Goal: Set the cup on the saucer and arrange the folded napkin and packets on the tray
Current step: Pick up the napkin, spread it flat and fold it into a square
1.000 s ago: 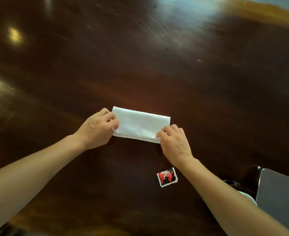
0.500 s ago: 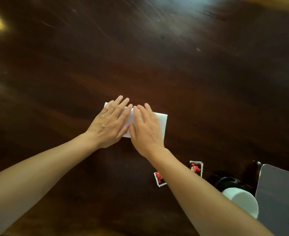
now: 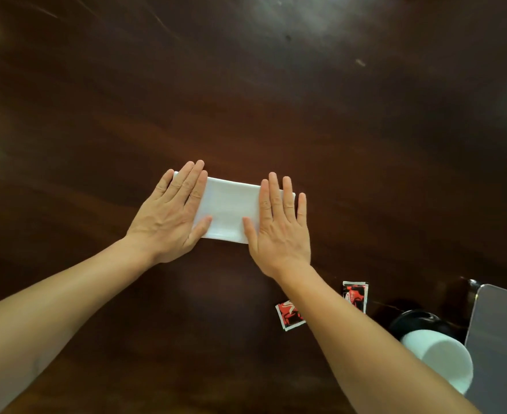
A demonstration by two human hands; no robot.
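Observation:
A white folded napkin (image 3: 229, 209) lies flat on the dark wooden table. My left hand (image 3: 171, 213) presses palm down on its left end, fingers spread. My right hand (image 3: 279, 225) lies flat on its right end. Two red and black packets rest nearer to me: one packet (image 3: 288, 318) partly under my right forearm, the other packet (image 3: 355, 295) just right of it. At the lower right a white cup (image 3: 438, 360) stands beside a black saucer (image 3: 416, 321). A grey tray (image 3: 503, 339) fills the right corner.
The dark polished table (image 3: 246, 100) stretches far ahead and to the left, with light reflections on it. The tray's edge runs close to the cup at the lower right.
My hands went from pinching the napkin's ends to pressing flat together at its middle, then slid apart to its two ends. The view dropped, showing the second packet, cup and saucer.

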